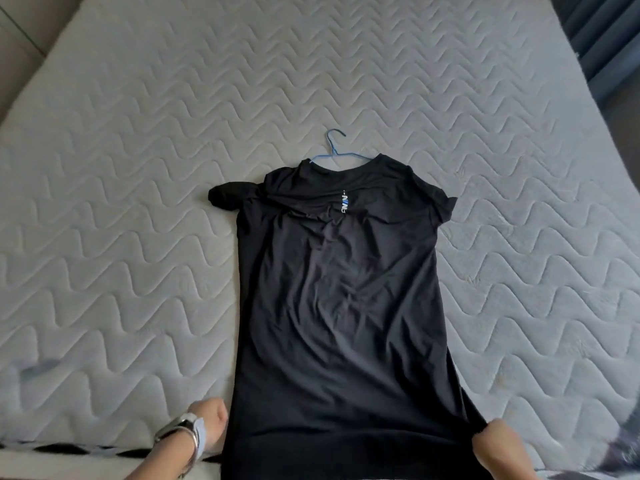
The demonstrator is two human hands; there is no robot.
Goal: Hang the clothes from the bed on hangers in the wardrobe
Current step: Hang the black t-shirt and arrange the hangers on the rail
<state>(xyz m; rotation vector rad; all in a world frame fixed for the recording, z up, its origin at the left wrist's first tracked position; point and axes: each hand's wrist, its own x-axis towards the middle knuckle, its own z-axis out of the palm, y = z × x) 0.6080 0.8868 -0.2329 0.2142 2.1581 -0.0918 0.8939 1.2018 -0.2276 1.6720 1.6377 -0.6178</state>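
Left hand (207, 422), wearing a watch (185, 433), is curling its fingers against the lower left edge of the shirt (339, 289); I cannot tell whether they are gripping it. The shirt is lying flat on the mattress (121, 202), with a hanger (334, 148) poking from its collar. Right hand (495, 443) is pinching the hem's right corner.

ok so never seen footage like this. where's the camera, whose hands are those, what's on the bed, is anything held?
There is no machine here. A person works with bare hands, and the single picture comes from a wide-angle camera on their head, looking forward and down.

The pale quilted surface is a mattress. A black T-shirt lies spread out on it. A blue hanger is already inside the neck, with only its hook and upper wire showing.

At the bottom, the left hand, which has a metal band on its wrist, and the right hand sit at the shirt's two lower corners. Both are curled and seem to grip the hem. No wardrobe is in view.
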